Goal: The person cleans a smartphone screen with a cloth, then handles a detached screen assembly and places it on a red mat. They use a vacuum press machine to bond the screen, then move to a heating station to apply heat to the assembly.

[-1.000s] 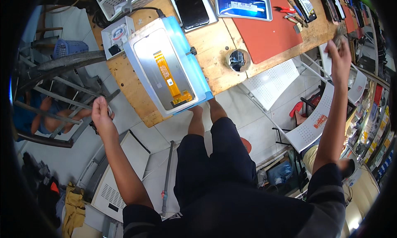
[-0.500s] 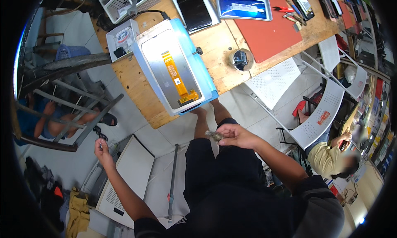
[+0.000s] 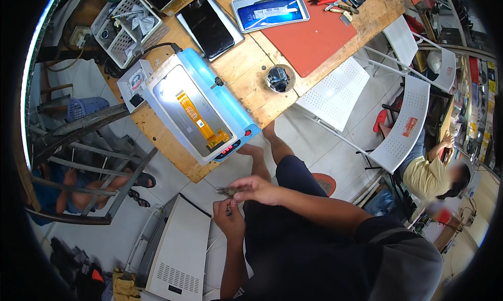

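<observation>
My right hand (image 3: pixel 257 190) pinches a small, ragged grey-brown wad (image 3: pixel 227 191) over my lap, just off the table's near edge. My left hand (image 3: pixel 229 222) is closed right below it, its fingers curled round a small dark thing too hidden to name. Ahead of both hands, a phone screen panel (image 3: pixel 175 118) with an orange ribbon cable (image 3: pixel 196 118) lies face down on a light-blue heating plate machine (image 3: pixel 230 110). Neither hand touches the panel or the machine.
On the wooden table (image 3: pixel 246 60) are a black phone (image 3: pixel 207 29), a tray (image 3: pixel 305 2) with a blue phone back, a red mat (image 3: pixel 314 39), a round cup (image 3: pixel 291 81) and a white basket (image 3: pixel 126 55). White chairs (image 3: pixel 340 91) stand right; a person in yellow (image 3: pixel 427 175) sits beyond.
My left hand has swung in from the far left to just under my right hand. The right hand, with the wad, has shifted left. The view has turned slightly, showing the machine's lit display.
</observation>
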The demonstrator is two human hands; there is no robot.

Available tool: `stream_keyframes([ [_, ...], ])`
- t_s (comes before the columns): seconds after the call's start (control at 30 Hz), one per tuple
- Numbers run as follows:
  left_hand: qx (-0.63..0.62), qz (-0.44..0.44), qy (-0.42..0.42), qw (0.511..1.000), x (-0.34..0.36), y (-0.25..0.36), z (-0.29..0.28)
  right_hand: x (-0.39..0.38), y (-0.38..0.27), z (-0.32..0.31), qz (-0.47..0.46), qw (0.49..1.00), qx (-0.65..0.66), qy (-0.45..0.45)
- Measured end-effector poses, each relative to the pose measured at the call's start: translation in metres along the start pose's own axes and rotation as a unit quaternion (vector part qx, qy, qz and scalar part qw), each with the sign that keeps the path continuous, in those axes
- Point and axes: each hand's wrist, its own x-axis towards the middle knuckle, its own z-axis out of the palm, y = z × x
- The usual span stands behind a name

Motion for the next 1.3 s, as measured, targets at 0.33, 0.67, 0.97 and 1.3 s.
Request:
stream_keyframes([
  [0.33,-0.136,0.134,-0.113,0.975,0.059,0.052,0.002,-0.068,-0.09,0.014,-0.084,0.99,-0.104,-0.035],
  [0.67,-0.38,0.035,-0.324,0.866,0.057,0.055,0.003,-0.078,-0.076,-0.006,-0.069,0.995,-0.033,-0.068],
  [0.97,-0.377,-0.087,-0.307,0.869,0.041,0.04,0.005,-0.077,-0.085,-0.015,-0.147,0.927,-0.294,-0.18],
  [1.3,-0.359,-0.087,-0.312,0.875,0.058,0.058,-0.017,-0.077,-0.109,0.016,-0.047,0.987,-0.126,-0.086],
])
